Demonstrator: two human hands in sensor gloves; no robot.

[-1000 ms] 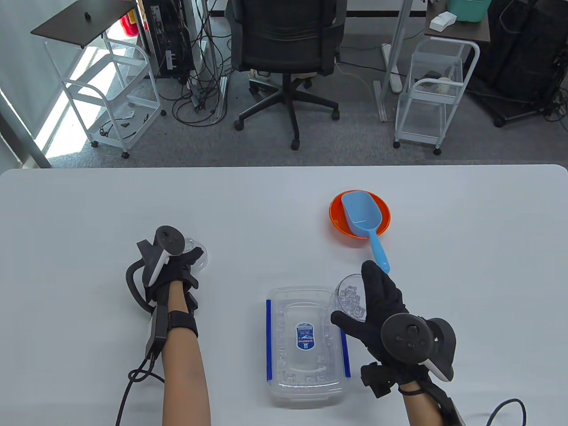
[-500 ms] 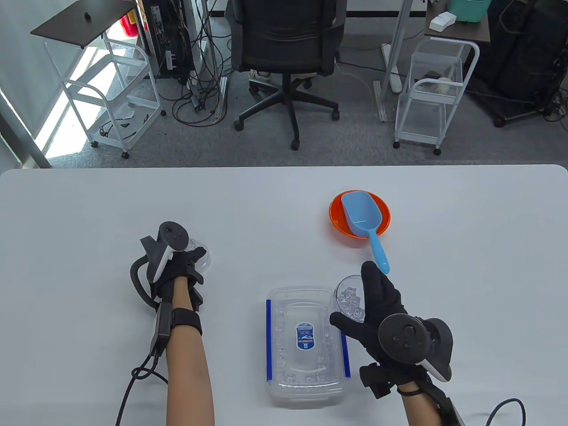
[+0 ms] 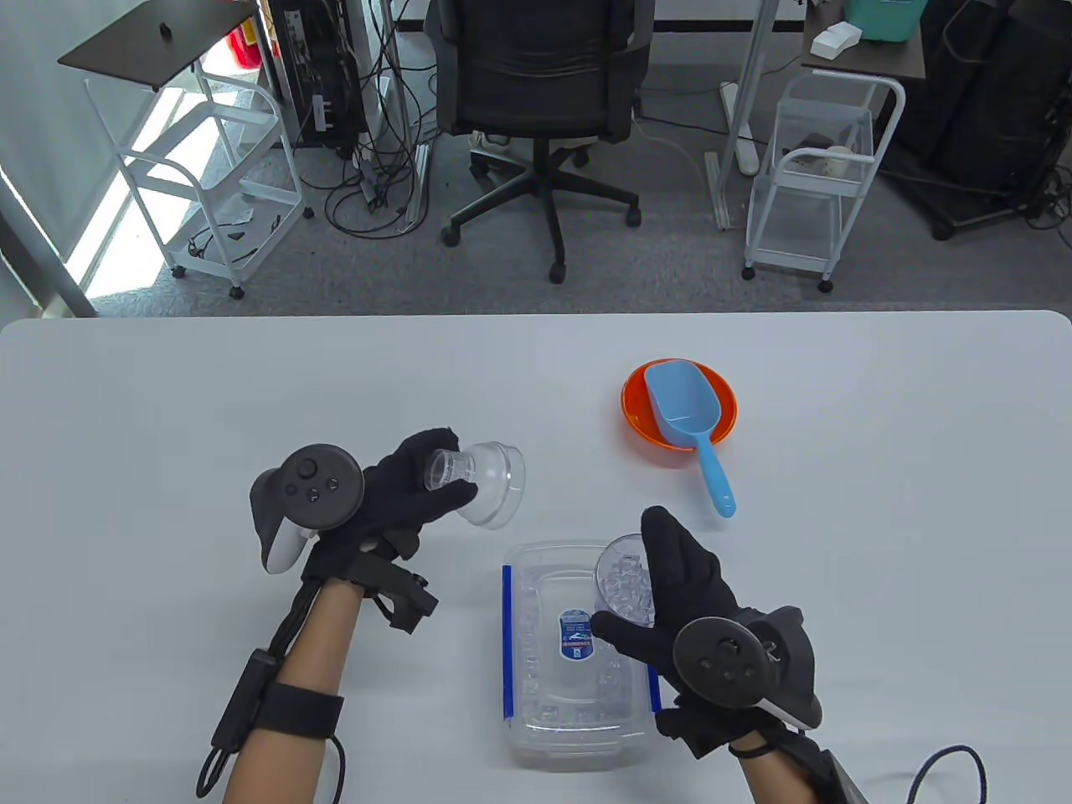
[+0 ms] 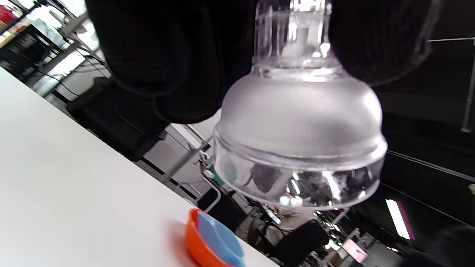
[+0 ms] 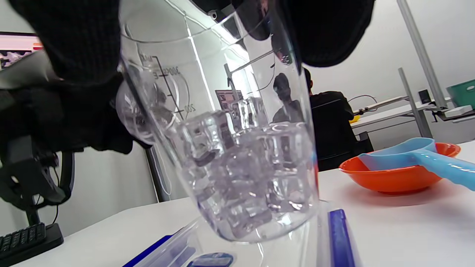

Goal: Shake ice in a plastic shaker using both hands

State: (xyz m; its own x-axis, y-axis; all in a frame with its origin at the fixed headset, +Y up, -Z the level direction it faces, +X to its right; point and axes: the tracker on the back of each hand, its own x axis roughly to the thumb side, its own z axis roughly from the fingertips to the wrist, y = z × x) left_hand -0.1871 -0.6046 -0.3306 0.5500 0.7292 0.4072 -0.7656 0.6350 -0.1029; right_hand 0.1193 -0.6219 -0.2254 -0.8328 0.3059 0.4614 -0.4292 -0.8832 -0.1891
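A: Where's the shaker cup (image 3: 624,578)?

B: Gripped in the right hand (image 3: 682,603) above the ice box (image 3: 578,653), ice inside. Left hand (image 3: 402,494) pinches the lid (image 3: 490,481), left of the cup.

A: Next?

B: Probably capping it squarely before shaking.

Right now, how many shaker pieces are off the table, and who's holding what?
2. The domed shaker lid is held in the left hand; the shaker cup with ice is in the right hand, above the clear storage box.
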